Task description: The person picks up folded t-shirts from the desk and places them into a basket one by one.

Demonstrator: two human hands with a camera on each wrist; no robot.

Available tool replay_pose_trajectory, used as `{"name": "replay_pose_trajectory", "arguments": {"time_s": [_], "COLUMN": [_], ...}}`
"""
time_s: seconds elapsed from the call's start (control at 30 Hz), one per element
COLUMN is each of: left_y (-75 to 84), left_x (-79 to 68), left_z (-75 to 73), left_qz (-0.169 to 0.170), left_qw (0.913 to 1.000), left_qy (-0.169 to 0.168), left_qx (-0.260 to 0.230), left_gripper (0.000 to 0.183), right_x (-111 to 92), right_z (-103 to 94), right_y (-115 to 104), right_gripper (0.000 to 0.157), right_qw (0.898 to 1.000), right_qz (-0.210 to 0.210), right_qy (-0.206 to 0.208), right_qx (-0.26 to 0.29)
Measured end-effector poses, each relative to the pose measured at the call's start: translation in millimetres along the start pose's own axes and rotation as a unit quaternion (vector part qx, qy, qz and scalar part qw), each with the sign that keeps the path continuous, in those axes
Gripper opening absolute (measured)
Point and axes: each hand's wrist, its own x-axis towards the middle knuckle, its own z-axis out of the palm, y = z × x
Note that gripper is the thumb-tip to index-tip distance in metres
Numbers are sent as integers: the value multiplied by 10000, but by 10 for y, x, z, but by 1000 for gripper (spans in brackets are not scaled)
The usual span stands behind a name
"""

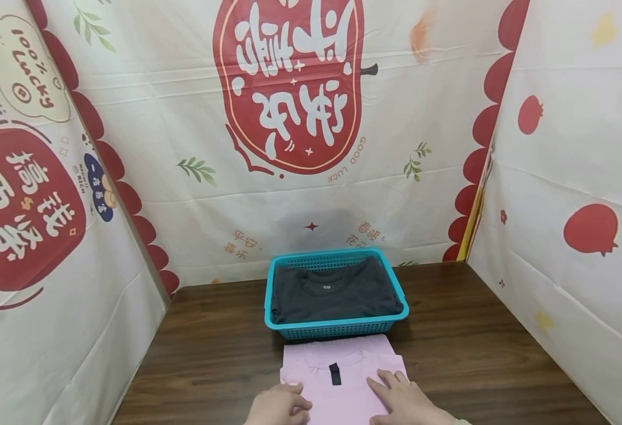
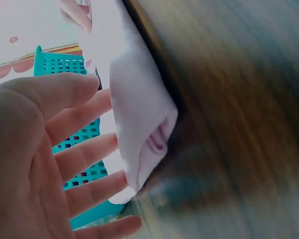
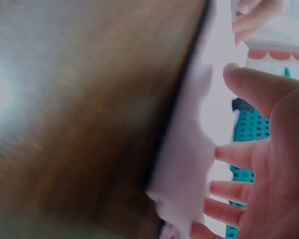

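A folded pink T-shirt [image 1: 345, 404] with a black neck label [image 1: 334, 374] lies on the brown table, its collar side toward the basket. At its left edge is my left hand [image 1: 283, 406]; in the left wrist view the spread fingers [image 2: 84, 157] touch the cloth's side. Across from it, my right hand [image 1: 403, 402] rests fingertips on the shirt's right part. Its fingers [image 3: 234, 149] look extended in the right wrist view. Neither hand grips the cloth. Just behind the shirt stands a teal basket [image 1: 337, 328] holding a folded dark grey T-shirt [image 1: 337, 301].
The wooden table [image 1: 209, 354] extends left and right of the basket. Printed white cloth hangs as a back wall [image 1: 156, 136], with further cloth walls on the left [image 1: 103, 307] and right [image 1: 544, 165]. The basket sits close to the back wall.
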Motion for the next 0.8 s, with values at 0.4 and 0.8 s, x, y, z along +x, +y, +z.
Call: {"name": "replay_pose_trajectory", "arguments": {"time_s": [0.4,0.8], "left_y": [-259,-478], "left_x": [-132,-84], "left_z": [-127,-172], "left_qz": [-552,-971], "left_qw": [9645,8745], "left_qy": [1760,1447], "left_qx": [-1890,-4526], "left_gripper": [49,68], "right_x": [-25,41], "right_z": [-369,-479], "right_y": [218,477], "right_gripper": [67,60], "right_qw": [9895,9664], "right_qz": [106,1768], "right_qy": [902,669], "right_qx": [1125,1740]}}
